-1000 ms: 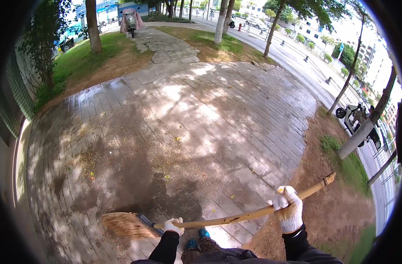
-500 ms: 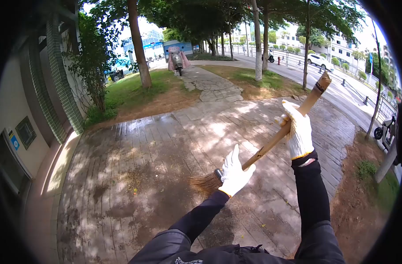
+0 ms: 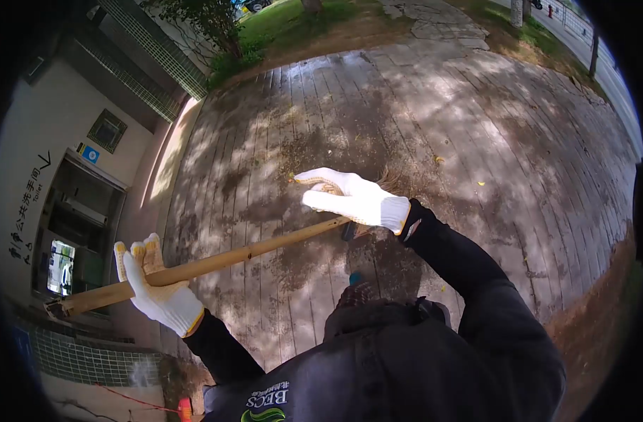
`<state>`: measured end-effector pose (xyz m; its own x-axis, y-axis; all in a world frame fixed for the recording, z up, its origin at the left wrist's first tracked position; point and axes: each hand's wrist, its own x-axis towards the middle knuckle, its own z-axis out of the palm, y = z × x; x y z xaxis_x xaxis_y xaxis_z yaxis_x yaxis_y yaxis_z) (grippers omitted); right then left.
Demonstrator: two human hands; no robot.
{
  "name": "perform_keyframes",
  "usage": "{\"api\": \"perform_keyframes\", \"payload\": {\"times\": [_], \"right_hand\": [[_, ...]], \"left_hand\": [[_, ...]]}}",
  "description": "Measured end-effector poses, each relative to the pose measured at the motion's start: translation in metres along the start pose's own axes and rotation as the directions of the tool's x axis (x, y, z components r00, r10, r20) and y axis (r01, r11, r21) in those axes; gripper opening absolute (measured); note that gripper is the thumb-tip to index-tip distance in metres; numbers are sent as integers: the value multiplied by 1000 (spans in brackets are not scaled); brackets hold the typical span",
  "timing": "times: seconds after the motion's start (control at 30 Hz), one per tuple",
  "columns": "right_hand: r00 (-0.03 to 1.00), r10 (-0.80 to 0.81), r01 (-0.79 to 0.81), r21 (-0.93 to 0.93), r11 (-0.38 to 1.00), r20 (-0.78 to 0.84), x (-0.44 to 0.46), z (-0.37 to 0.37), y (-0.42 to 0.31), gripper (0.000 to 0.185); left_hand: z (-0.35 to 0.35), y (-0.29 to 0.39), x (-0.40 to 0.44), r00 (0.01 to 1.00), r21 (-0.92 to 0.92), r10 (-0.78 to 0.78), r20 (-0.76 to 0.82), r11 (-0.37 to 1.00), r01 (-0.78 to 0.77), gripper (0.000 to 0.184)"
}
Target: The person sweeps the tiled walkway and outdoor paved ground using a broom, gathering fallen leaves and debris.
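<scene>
A broom [image 3: 251, 251] with a long wooden handle slants across in front of me, its top end at the lower left. My left hand [image 3: 160, 292], in a white knit glove, grips the handle near that end; the handle crosses the palm between thumb and raised fingers. My right hand [image 3: 353, 200], gloved the same way, is over the broom's lower end. Its fingers stretch out to the left, apart from the thumb, and are not wrapped round the handle. Part of the bristles [image 3: 389, 179] shows behind this hand; the rest is hidden.
Damp plank-patterned paving [image 3: 448, 232] spreads around me, with small litter [image 3: 314, 151] and yellow leaves [image 3: 439, 160] on it. At left stands a wall with a toilet sign [image 3: 33, 200] beside a doorway [image 3: 79, 225]. Tiled columns [image 3: 156, 46] and grass [image 3: 293, 28] lie beyond.
The view has turned down and left. The handle's top end has swung from upper right to lower left. My left hand now holds the upper handle; my right hand has left it for the lower end.
</scene>
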<state>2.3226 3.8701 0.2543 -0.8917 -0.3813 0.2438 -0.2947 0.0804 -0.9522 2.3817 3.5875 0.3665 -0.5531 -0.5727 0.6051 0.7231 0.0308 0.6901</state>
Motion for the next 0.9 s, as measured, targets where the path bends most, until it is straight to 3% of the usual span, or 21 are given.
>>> {"api": "perform_keyframes", "payload": {"times": [0.03,0.07,0.13,0.2,0.23,0.27,0.33,0.37,0.47,0.5,0.57,0.6,0.63,0.67,0.7,0.73,0.77,0.8,0.83,0.87,0.9], "right_hand": [[983,176,-177,520,836,53,7,15,87,50],[923,363,-372,544,752,129,-2,19,126,59],[703,617,-673,613,414,354,-10,44,216,49],[495,750,-763,633,133,439,-1,70,244,45],[443,756,-778,625,59,481,10,82,264,46],[471,759,-728,684,47,450,25,93,267,52],[397,775,-569,794,-212,491,61,118,320,65],[499,693,-510,823,-250,520,77,126,361,76],[207,910,-70,933,-353,360,155,144,406,67],[145,921,2,930,-366,362,168,150,440,39],[137,939,-205,936,-285,316,193,174,474,25],[147,943,-240,935,-260,300,206,185,485,25],[253,953,-211,971,-116,168,217,205,485,24],[219,961,-271,957,-105,167,234,222,471,23],[392,884,-235,957,-171,254,225,247,504,20],[271,912,-230,941,-248,307,241,264,480,15],[124,958,-157,959,-237,257,265,278,439,21],[198,945,-208,953,-219,260,274,290,429,20],[123,966,-222,955,-195,226,287,304,425,19],[85,971,-243,950,-198,225,300,315,419,18],[70,972,-322,928,-190,223,314,325,421,17]], "left_hand": [[-32,-5,-1,996,-20,-67,-54,998,66,28],[-64,-14,6,979,-66,-158,-130,986,151,26],[-81,-21,4,977,197,-12,-214,979,55,24],[-90,-28,18,948,62,-126,-293,987,150,22],[-92,-34,25,969,6,-134,-208,990,138,20],[-94,-41,32,977,-51,-141,-158,990,134,18],[-101,-55,50,985,-103,-162,-62,983,155,16],[-107,-63,62,984,-101,-174,-26,980,171,16],[-130,-93,104,965,-61,-250,74,965,255,16],[-128,-107,116,967,-78,-243,73,965,249,15],[-153,-123,147,946,-9,-318,65,948,319,18],[-178,-130,164,961,283,-203,-189,925,251,23],[-207,-139,180,921,553,-11,-388,797,242,29],[-240,-145,192,833,759,230,-503,578,299,36],[-282,-142,202,744,860,451,-493,122,496,57],[-294,-147,207,800,818,519,-303,-290,498,59],[-306,-152,212,820,587,564,-99,-632,506,62],[-357,-140,205,929,250,343,136,-919,303,60],[-390,-140,184,995,293,-27,95,-955,-53,50],[-421,-143,159,913,347,-401,75,-848,-401,43],[-422,-150,126,755,627,-637,-159,-656,-421,26]]}}
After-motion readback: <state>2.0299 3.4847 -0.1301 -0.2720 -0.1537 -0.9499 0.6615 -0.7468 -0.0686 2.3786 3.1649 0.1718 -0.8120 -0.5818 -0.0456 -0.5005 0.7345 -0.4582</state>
